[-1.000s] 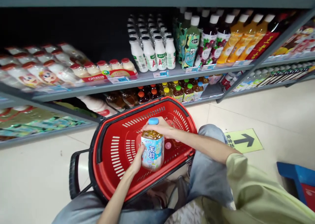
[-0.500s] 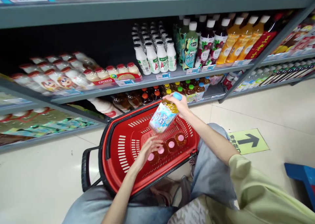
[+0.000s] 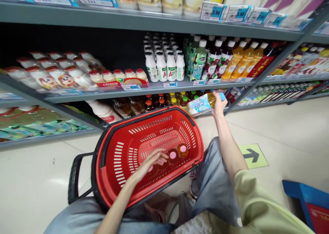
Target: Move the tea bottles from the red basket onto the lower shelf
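Note:
My right hand (image 3: 219, 103) grips a drink bottle (image 3: 200, 104) by its blue-capped neck. The bottle has amber liquid and a light blue label, and it lies nearly level in front of the lower shelf, past the basket's right end. Over the red shopping basket (image 3: 151, 119) my left hand (image 3: 151, 162) hangs with fingers stretched out, holding nothing. Several bottles with pink caps (image 3: 172, 155) stand upright along the basket's near side, some of them partly behind that hand.
Small white milk-drink bottles (image 3: 161, 68) and juice bottles (image 3: 235, 61) fill the middle shelf. More capped bottles (image 3: 149, 103) stand on the lower shelf behind the basket. A yellow arrow sign (image 3: 253, 156) is on the floor, with a blue object (image 3: 305, 196) at right.
My right hand has carried the bottle from above the basket rightward to the lower shelf, tipping it nearly level. My left hand stays over the basket.

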{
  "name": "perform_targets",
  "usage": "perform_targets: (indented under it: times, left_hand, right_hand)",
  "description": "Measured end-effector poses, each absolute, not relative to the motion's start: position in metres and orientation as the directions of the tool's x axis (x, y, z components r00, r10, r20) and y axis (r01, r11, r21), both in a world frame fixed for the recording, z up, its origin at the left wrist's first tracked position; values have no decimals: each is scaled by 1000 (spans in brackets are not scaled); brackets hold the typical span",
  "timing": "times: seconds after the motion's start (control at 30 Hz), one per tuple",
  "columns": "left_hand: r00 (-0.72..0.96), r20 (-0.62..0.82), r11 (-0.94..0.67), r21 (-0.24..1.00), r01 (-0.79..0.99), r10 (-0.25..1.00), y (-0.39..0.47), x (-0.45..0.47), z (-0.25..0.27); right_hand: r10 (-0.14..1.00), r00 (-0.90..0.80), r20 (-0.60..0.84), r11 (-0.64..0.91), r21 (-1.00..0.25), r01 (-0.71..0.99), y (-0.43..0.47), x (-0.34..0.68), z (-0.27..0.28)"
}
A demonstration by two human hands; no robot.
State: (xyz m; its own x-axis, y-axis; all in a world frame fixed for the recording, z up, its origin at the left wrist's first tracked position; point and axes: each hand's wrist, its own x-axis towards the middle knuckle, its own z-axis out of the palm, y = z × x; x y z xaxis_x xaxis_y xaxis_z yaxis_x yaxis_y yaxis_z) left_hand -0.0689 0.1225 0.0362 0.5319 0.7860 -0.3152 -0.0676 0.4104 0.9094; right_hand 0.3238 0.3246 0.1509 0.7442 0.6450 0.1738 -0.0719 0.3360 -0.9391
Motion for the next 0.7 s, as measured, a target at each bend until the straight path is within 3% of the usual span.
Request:
perform_targets:
  times: [0.1,0.17,0.27,0.33,0.57,0.7]
  left_hand:
    - [557,-326,397,918,-7,764,121,-65,38]
    - [573,-331,388,922,25,750,121,-62,40]
    - [606,-330,372,926,60,724,122,-57,43]
    - [629,-325,363,929,73,706,123,-55,44]
    - [646,-314,325,940,105,696,128,-48,40]
    - [667,-288,281,952,121,688,131,-41,42]
  right_hand:
    - [612,752,245,226,-965,131,322,353,142]
    - [599,746,290,38,-941,335,316,371,138]
    - [636,705,314,-247,-782,572,307,391,132]
    - [688,660,304,-344,-664,664,301,401,126]
    - [838,509,197,-458,-253,852,281,437,93]
    - [868,489,90,-481,-97,871,271,455,81]
